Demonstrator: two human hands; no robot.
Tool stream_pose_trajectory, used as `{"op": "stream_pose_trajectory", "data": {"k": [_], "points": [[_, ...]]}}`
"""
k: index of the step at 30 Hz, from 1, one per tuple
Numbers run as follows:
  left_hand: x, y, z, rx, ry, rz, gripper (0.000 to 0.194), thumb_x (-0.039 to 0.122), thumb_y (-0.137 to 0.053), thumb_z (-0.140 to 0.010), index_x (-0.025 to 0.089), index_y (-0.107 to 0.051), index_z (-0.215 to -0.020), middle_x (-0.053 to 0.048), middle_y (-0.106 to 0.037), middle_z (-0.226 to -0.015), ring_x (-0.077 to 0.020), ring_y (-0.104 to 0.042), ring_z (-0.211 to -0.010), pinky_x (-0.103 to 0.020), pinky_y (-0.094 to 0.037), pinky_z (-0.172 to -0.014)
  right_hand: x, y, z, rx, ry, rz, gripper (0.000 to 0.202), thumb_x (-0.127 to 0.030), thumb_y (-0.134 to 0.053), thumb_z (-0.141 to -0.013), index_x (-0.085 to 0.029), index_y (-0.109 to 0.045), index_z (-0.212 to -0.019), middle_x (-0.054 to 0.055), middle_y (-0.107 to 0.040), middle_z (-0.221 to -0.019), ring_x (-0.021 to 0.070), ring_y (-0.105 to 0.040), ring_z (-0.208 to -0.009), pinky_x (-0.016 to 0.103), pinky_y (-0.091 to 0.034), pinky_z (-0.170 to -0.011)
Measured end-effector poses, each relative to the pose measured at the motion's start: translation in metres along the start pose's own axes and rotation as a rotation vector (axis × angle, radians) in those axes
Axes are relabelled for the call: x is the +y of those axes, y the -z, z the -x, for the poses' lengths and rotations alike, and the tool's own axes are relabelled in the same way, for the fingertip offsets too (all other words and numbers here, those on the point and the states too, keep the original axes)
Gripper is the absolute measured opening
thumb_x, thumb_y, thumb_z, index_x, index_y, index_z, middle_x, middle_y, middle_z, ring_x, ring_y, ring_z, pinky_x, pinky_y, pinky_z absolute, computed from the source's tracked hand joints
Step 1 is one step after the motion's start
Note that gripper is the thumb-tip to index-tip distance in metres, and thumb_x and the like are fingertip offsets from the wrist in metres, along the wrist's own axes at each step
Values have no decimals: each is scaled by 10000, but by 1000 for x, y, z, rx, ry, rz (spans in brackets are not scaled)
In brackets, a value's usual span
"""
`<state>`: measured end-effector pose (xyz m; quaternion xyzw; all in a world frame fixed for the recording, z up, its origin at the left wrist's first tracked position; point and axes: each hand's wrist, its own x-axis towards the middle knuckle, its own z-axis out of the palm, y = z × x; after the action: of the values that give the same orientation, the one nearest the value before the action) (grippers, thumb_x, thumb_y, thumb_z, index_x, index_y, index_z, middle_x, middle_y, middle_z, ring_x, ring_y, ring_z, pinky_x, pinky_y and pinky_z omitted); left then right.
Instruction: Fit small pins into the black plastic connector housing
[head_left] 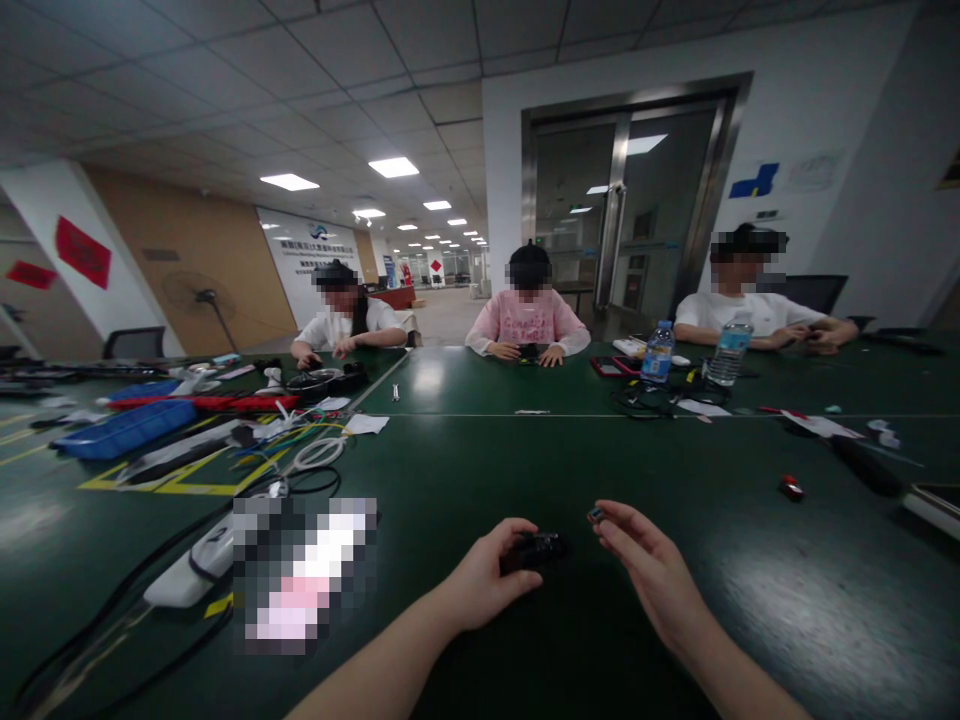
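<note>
Low in the middle of the view, my left hand [495, 575] is closed around a small glossy black device [541, 548], thumb on the near side and fingers on the far side. What kind of device it is does not show clearly. To its right, my right hand [646, 560] pinches a tiny dark piece with a lighter face [595, 515] between thumb and fingertips. The tiny piece and the black device are apart, with a short gap between them. Both hands are just above the dark green table [480, 470].
A small red object [790, 487] lies to the right. At left are a white power strip [191, 560], a pixelated bright panel, cables and a blue tray [124, 428]. Two water bottles [658, 352] stand at back right. Three people sit across the table; a small wrench [395, 393] lies farther off.
</note>
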<state>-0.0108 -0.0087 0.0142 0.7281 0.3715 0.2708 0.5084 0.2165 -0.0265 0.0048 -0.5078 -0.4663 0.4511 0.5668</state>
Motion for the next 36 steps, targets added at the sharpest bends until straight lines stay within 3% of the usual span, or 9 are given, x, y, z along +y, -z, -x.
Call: {"op": "stream_pose_trajectory", "data": {"k": [10,15,21,29,36], "points": [[-7,-2,-2,-18,-33,77,476,147,-630,-739,215,-444,-1173,-43,-602,-1062,-196,-579,-980,-368,-441,-871,-10,-15,10,-187,121,277,303,-382,-659,-713,-251,-670,-986,47,-691,-981,253,-613,-949,431,-459,-897],[-6,-2,-1,-12,-40,63,481,153,-645,-730,205,-453,-1167,-53,-605,-1068,-202,-574,-999,-373,-437,-890,-9,-20,16,-260,269,448,195,-295,-627,-746,-294,-687,-931,30,-649,-1029,243,-568,-1020,407,-434,-937],[-8,-2,-2,-20,-64,6,472,162,-644,-728,202,-465,-1163,-56,-607,-1060,-202,-572,-984,-361,-435,-871,-6,-22,16,-330,317,625,240,-225,-636,-734,-354,-691,-929,10,-628,-1083,264,-532,-1060,448,-411,-940],[-8,-2,-1,-24,-62,-72,454,207,-641,-740,210,-470,-1161,-54,-598,-1045,-204,-568,-950,-345,-442,-825,-13,-22,19,-382,281,658,257,-210,-631,-731,-351,-682,-940,10,-622,-1123,268,-534,-1083,464,-399,-958],[-7,0,-1,-34,-78,108,421,242,-623,-774,196,-451,-1155,-51,-595,-1008,-199,-566,-942,-348,-426,-829,-10,-21,21,-385,267,577,390,-218,-617,-751,-336,-586,-1122,10,-582,-1199,234,-517,-1132,420,-387,-1000]]}}
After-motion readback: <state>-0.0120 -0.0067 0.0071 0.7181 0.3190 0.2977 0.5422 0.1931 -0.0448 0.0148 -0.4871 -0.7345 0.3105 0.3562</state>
